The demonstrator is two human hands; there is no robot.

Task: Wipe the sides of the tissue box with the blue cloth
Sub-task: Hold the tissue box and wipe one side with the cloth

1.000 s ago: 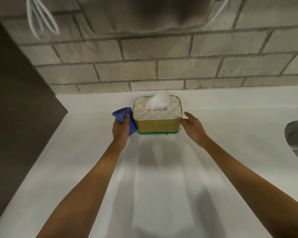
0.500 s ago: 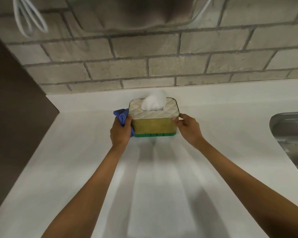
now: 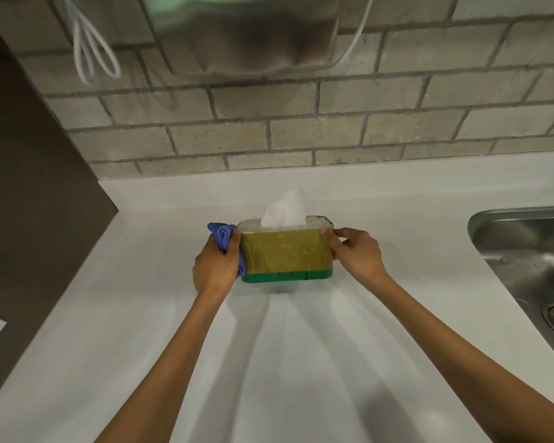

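The tissue box [image 3: 285,252] stands on the white counter [image 3: 285,362], with a yellow-olive front, a green base band and a white tissue sticking out of its top. My left hand [image 3: 215,270] grips the bunched blue cloth [image 3: 223,238] and presses it against the box's left side. My right hand [image 3: 355,254] holds the box's right end, thumb on the front upper corner. The box's left and right sides are hidden by the cloth and my hands.
A brick wall [image 3: 301,132] rises right behind the counter. A steel sink [image 3: 531,260] is set in at the right. A dark panel [image 3: 29,203] bounds the left. White cables [image 3: 90,49] and a grey fixture [image 3: 243,33] hang on the wall above.
The view has moved closer and lower, so the box's front face shows more than its top. My right hand has closed onto the box's right end; the left keeps the cloth on the left side.
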